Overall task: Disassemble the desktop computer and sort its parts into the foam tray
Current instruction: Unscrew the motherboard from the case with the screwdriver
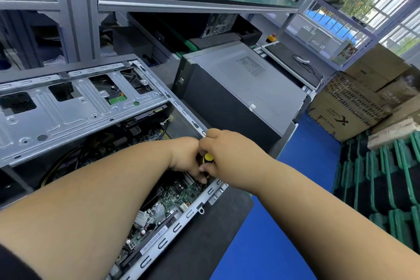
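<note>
We are early on: the open desktop chassis still holds its motherboard and drive cage. At its right rim, our right hand grips a yellow-handled screwdriver; our left hand pinches near its shaft. No foam tray shows.

Left hand and right hand touching, curled

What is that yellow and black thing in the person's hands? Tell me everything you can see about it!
It looks like the yellow and black screwdriver handle, probably plastic, with a rounded yellow end and black stripes. Only that part shows; the shaft and tip are hidden. The right hand grips it from above, and the left hand touches it from the side. It sits over the green circuit board inside the open grey metal computer case.
</note>
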The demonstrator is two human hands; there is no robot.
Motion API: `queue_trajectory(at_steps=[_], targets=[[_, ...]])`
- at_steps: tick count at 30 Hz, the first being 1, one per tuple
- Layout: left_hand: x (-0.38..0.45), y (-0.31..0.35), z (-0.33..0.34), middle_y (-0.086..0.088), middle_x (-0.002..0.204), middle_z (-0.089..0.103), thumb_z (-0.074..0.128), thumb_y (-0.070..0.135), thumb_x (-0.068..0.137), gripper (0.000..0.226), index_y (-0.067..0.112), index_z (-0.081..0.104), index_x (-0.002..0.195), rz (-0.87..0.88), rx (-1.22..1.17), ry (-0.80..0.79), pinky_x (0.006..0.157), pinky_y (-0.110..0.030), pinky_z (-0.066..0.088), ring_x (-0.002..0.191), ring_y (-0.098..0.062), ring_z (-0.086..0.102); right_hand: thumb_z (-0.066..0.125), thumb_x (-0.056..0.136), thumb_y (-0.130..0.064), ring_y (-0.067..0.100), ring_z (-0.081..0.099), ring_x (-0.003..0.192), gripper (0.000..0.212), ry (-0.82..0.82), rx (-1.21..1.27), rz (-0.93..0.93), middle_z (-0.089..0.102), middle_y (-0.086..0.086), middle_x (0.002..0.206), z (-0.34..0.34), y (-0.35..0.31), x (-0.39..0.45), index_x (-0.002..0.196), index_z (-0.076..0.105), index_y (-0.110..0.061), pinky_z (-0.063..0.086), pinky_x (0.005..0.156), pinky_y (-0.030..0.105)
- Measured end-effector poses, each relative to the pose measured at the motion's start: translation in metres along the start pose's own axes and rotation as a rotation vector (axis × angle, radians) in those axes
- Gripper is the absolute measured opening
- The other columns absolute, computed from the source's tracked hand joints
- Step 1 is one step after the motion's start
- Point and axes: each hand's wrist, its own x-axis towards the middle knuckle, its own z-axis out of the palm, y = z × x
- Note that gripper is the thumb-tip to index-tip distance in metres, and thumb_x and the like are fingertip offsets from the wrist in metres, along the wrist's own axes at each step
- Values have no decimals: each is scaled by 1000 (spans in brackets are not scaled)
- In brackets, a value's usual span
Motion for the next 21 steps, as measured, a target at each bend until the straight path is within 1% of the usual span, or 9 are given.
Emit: queue_trajectory(at_steps=[2, 4, 6, 8, 10, 12, 14, 17, 21], targets=[[0, 1, 1, -1, 84, 69, 85, 33, 69, 23, 21, 69, 80, -5, -10, -5, 71, -24, 47, 75, -14, 58, 61, 90, -31, 21, 55, 91, 21, -35, 39, 27, 50, -4, 105, 1, -1, 0, 109, 57, -21, 50, 74, 39], [-1, 2, 1, 8, 74, 63, 86, 31, 67, 25, 27, 62, 68, -12, -26, -30, 66, -20, 45, 67, -9, 55, 60, 90, -19, 21, 56, 88, 19, -54, 40, 25, 49, -4, 105, 1, -2, 0, 108, 57, -21, 51, 70, 40], [-1, 1, -1, 9, 76, 65, 86, 26, 68, 20, 26, 67, 72, -25, -48, -44, 67, -19, 46, 71, -9, 58, 60, 85, -9, 20, 54, 88, 25, -60, 40, 11, 48, -5, 105, 1, 0, 0, 106, 58, -23, 51, 70, 40], [0, -1, -2, 6, 80, 65, 85, 24, 70, 19, 18, 71, 82, -16, -21, -33, 66, -17, 45, 76, -11, 57, 61, 80, -4, 19, 51, 92, 32, -71, 23, -30, 49, -7, 104, 0, 0, 0, 103, 60, -26, 50, 73, 39], [0, -1, -1, 6, 77, 62, 84, 25, 71, 18, 19, 67, 77, -4, -4, -12, 59, -13, 41, 74, -12, 54, 62, 77, -7, 18, 49, 95, 33, -75, -3, -72, 51, -8, 105, 0, 0, 0, 103, 61, -28, 45, 79, 34], [1, -2, 0, 5, 73, 61, 83, 23, 70, 18, 19, 66, 72, -5, -16, 1, 55, -12, 39, 72, -13, 54, 63, 79, -21, 17, 49, 95, 27, -42, -20, -83, 51, -8, 104, 0, -1, -1, 105, 61, -28, 39, 80, 29], [2, -1, 2, 6, 68, 59, 83, 22, 69, 17, 18, 66, 70, 5, -13, 6, 51, -9, 37, 68, -13, 51, 61, 84, -33, 19, 50, 94, 24, -26, -8, -57, 52, -5, 104, 1, -2, -2, 107, 60, -24, 42, 82, 33], [2, -1, 3, 10, 71, 61, 86, 27, 68, 19, 23, 68, 74, 8, -39, -16, 60, -13, 42, 65, -6, 53, 56, 92, -28, 22, 53, 94, 21, -76, 21, -12, 51, -3, 106, 2, -1, 0, 111, 57, -20, 49, 78, 40], [5, -6, 0, 18, 56, 57, 88, 19, 66, 30, 28, 59, 61, -36, -54, -61, 46, -3, 35, 46, 10, 50, 55, 93, -21, 22, 54, 93, 18, -91, 24, 1, 51, -2, 107, 2, 2, 1, 111, 58, -19, 49, 75, 39]])
